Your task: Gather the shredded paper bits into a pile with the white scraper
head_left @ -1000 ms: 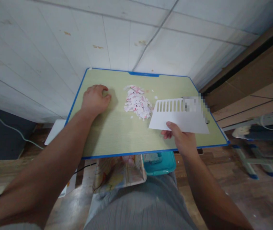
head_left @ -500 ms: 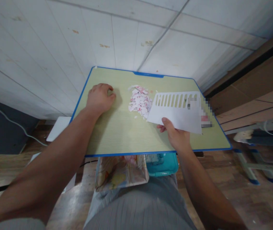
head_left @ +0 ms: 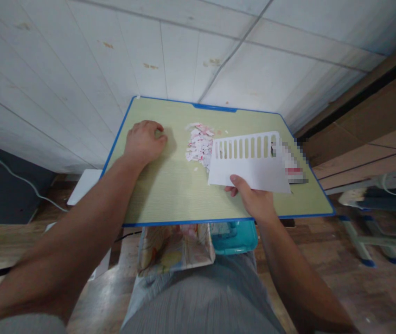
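My right hand (head_left: 250, 197) grips the lower edge of a white card with a row of slots (head_left: 250, 171), thumb on top and fingers underneath. The card's left side covers part of a pile of torn paper scraps (head_left: 199, 146), white with pink and red marks, in the middle of the table (head_left: 170, 195). To the left of the pile, my left hand (head_left: 145, 141) rests on the tabletop. Its fingers are loosely curled, with a gap between thumb and forefinger and nothing seen in it.
A blurred-out flat item (head_left: 295, 169) lies at the table's right side. Below the front edge, a patterned bag (head_left: 180, 257) and a turquoise tub (head_left: 241, 241) sit near my lap. A white wall (head_left: 180, 60) rises behind the table, and cardboard boxes (head_left: 368, 134) stand to the right.
The slotted card has shifted a little left and tilted in my right hand, covering more of the scraps' right side. My left hand has stayed in place.
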A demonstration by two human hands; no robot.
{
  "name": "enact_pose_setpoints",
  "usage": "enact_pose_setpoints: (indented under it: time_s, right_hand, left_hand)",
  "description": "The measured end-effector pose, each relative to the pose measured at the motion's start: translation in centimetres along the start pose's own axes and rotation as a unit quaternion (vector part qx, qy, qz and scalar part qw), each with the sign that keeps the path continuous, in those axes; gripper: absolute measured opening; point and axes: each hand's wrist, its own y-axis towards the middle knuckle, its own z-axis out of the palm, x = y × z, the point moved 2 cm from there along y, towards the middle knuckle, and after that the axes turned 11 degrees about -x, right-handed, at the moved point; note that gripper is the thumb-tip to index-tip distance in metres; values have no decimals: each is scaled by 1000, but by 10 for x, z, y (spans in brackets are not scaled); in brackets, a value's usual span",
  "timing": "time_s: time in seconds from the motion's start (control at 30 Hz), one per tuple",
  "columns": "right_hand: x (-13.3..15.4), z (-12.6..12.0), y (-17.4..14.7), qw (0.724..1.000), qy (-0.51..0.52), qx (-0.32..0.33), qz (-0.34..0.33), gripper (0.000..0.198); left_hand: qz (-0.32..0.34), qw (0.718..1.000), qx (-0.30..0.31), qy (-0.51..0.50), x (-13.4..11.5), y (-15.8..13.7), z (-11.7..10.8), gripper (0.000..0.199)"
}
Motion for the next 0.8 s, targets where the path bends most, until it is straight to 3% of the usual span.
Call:
enact_pose_setpoints:
  time_s: [0.13, 0.4, 0.53, 0.8]
  right_hand:
    - [2, -1, -1, 1000, 6, 6, 16, 40]
    - [-6, -9, 3, 998, 38, -47, 17, 31]
    - [-1, -5, 1, 999, 4, -39, 16, 36]
    - [4, -18, -6, 992, -43, -109, 40, 37]
  left_hand:
    - [3, 1000, -9, -8, 3, 1, 2, 36]
    - [8, 1000, -6, 3, 0, 1, 2, 39]
    - [15, 1000, -19, -10, 4, 3, 5, 36]
    - [10, 1000, -7, -1, 1, 3, 3, 41]
